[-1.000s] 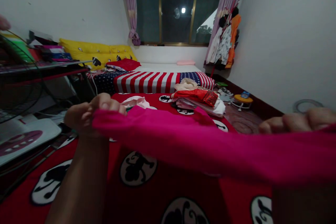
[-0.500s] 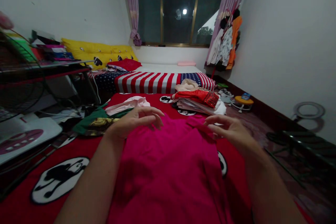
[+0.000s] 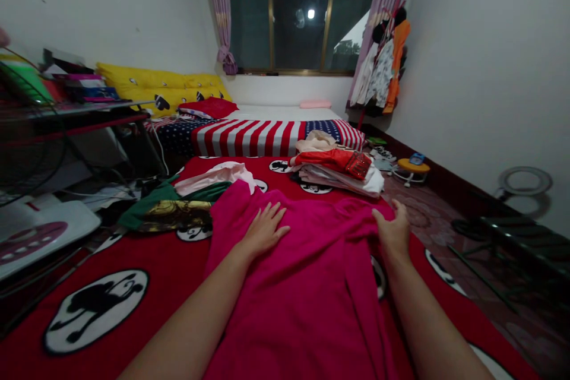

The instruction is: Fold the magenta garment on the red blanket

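Observation:
A bright pink long-sleeved top (image 3: 294, 285) lies spread on the red patterned blanket (image 3: 169, 303) right in front of me. My left hand (image 3: 265, 230) rests flat on its upper left part, fingers spread. At the top's upper right edge, my right hand (image 3: 394, 228) pinches the fabric near the shoulder between thumb and fingers. One sleeve runs down the right side of the top, with creases fanning from the pinched spot.
Beyond the top stands a stack of folded clothes (image 3: 336, 169). Green and pale pink garments (image 3: 173, 211) lie to the left. A white appliance (image 3: 48, 231) borders the blanket at left, a dark bench (image 3: 529, 249) at right. Farther back is a bed with a striped cover (image 3: 253, 138).
My left hand has come down from above the top and now lies flat on it. My right hand has moved right, drawing the fabric's corner outward.

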`<state>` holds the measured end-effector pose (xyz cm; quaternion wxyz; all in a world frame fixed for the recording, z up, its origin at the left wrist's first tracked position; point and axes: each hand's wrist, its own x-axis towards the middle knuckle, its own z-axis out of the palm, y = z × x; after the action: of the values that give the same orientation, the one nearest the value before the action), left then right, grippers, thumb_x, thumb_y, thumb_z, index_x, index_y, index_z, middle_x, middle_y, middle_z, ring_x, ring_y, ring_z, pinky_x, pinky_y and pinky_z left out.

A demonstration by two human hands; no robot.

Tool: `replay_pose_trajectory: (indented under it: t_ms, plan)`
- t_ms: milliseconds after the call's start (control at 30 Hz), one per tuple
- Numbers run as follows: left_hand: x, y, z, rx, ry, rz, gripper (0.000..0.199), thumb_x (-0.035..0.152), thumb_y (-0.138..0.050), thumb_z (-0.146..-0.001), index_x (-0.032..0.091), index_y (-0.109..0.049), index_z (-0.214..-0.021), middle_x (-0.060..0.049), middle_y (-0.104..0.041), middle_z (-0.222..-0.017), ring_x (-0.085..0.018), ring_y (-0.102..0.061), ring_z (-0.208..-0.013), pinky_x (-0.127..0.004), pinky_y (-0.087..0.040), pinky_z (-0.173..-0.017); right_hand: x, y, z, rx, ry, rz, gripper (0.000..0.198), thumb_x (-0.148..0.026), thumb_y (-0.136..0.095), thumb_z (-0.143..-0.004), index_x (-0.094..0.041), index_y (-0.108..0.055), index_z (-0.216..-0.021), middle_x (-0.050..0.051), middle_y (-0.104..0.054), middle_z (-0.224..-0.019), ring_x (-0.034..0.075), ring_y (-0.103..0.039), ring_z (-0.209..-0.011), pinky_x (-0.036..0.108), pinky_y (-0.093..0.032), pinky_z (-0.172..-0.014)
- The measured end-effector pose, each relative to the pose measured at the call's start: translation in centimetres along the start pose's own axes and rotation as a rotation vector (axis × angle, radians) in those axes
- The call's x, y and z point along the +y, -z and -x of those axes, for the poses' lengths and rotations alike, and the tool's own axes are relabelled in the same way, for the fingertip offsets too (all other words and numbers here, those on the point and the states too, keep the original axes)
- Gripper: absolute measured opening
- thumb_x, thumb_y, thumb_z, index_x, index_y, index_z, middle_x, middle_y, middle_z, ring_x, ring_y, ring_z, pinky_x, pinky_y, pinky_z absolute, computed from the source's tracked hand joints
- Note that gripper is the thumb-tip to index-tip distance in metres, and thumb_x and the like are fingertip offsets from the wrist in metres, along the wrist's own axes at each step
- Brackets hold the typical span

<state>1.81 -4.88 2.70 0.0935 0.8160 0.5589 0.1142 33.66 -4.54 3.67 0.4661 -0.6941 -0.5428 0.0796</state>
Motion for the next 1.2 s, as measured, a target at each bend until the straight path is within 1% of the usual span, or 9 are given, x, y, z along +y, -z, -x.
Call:
replay_pose_trajectory:
  t_ms: [100, 167, 267, 367, 567, 733, 1000, 1133, 1200]
  plan:
    - [-0.1, -0.3, -0.2, 0.018, 0.041, -0.061, 0.063, 0.053, -0.036, -0.094, 0.017, -0.033, -0.146, -0.014, -0.022, -0.155, -0.03, -0.013, -0.144, -0.048, -0.018, -0.115, 0.3, 1.4, -0.3, 0.071, -0.095, 0.07, 0.044, -0.034, -0.048, -0.081, -0.012, -0.058, -0.117, 0.016, -0.062, -0.116, 0.025, -0.062, -0.102, 0.033, -0.047, -0.085]
    - [-0.2, -0.6, -0.3, 0.025, 0.04, -0.076, 0.064, 0.055, -0.035, -0.094, 0.017, -0.034, -0.146, -0.013, -0.022, -0.155, -0.03, -0.014, -0.143, -0.047, -0.018, -0.115, -0.5, 2.3, -0.2, -0.167, -0.112, 0.252, 0.033, -0.04, -0.048, -0.082, -0.016, -0.068, -0.093, 0.013, -0.07, -0.094, 0.024, -0.066, -0.085, 0.031, -0.047, -0.073]
    - [-0.4, -0.9, -0.4, 0.03, 0.03, -0.083, 0.064, 0.055, -0.035, -0.093, 0.017, -0.034, -0.145, -0.013, -0.022, -0.155, -0.03, -0.015, -0.143, -0.046, -0.017, -0.115, -2.4, 3.3, 0.4, -0.621, -0.122, 0.482, 0.041, -0.052, -0.05, -0.081, -0.019, -0.068, -0.065, 0.009, -0.068, -0.067, 0.021, -0.065, -0.068, 0.028, -0.042, -0.061]
    - [-0.6, -1.1, -0.4, 0.041, 0.025, -0.086, 0.064, 0.056, -0.035, -0.093, 0.018, -0.035, -0.145, -0.012, -0.023, -0.155, -0.029, -0.016, -0.143, -0.046, -0.018, -0.115, -4.0, 3.5, 1.4, -0.888, -0.026, 0.517, 0.032, -0.049, -0.061, -0.074, -0.02, -0.067, -0.062, 0.005, -0.068, -0.062, 0.018, -0.064, -0.064, 0.026, -0.037, -0.056]
    - [-0.2, -1.1, -0.3, 0.073, 0.038, -0.101, 0.062, 0.054, -0.035, -0.094, 0.018, -0.037, -0.144, -0.012, -0.026, -0.154, -0.029, -0.018, -0.143, -0.045, -0.018, -0.115, -4.8, 2.3, 3.0, -0.741, 0.121, 0.664, 0.023, -0.035, -0.073, -0.062, -0.021, -0.068, -0.079, 0.003, -0.07, -0.087, 0.019, -0.064, -0.082, 0.025, -0.036, -0.059]
    - [0.1, -0.9, -0.2, 0.066, 0.043, -0.103, 0.062, 0.054, -0.034, -0.094, 0.017, -0.037, -0.144, -0.012, -0.025, -0.154, -0.029, -0.016, -0.143, -0.045, -0.017, -0.116, -3.8, 3.7, 2.6, -0.781, 0.148, 0.541, 0.006, -0.021, -0.063, -0.067, -0.019, -0.067, -0.071, 0.002, -0.068, -0.073, 0.015, -0.061, -0.071, 0.022, -0.035, -0.058]
    - [0.4, -0.7, 0.4, 0.061, 0.026, -0.064, 0.074, 0.065, -0.034, -0.089, 0.017, -0.033, -0.146, -0.014, -0.019, -0.156, -0.031, -0.012, -0.144, -0.048, -0.012, -0.116, -0.9, 9.7, 4.2, -0.912, 0.216, 0.595, 0.014, -0.011, -0.055, -0.063, -0.02, -0.066, -0.063, 0.003, -0.067, -0.067, 0.016, -0.06, -0.064, 0.023, -0.034, -0.056]
    - [0.6, -0.8, 0.3, 0.07, 0.025, -0.066, 0.076, 0.067, -0.034, -0.088, 0.018, -0.034, -0.146, -0.014, -0.02, -0.156, -0.032, -0.011, -0.144, -0.048, -0.012, -0.116, -2.5, 9.4, 3.4, -1.068, 0.25, 0.693, 0.011, -0.016, -0.06, -0.064, -0.021, -0.068, -0.062, 0.003, -0.068, -0.067, 0.018, -0.061, -0.065, 0.025, -0.033, -0.054]
    - [0.5, -1.0, 0.3, 0.078, 0.026, -0.077, 0.076, 0.067, -0.034, -0.088, 0.018, -0.035, -0.146, -0.014, -0.02, -0.155, -0.032, -0.012, -0.144, -0.048, -0.012, -0.116, -3.8, 7.9, 1.5, -1.002, 0.28, 0.695, 0.01, -0.027, -0.062, -0.071, -0.021, -0.07, -0.067, 0.003, -0.069, -0.07, 0.019, -0.062, -0.066, 0.025, -0.034, -0.055]
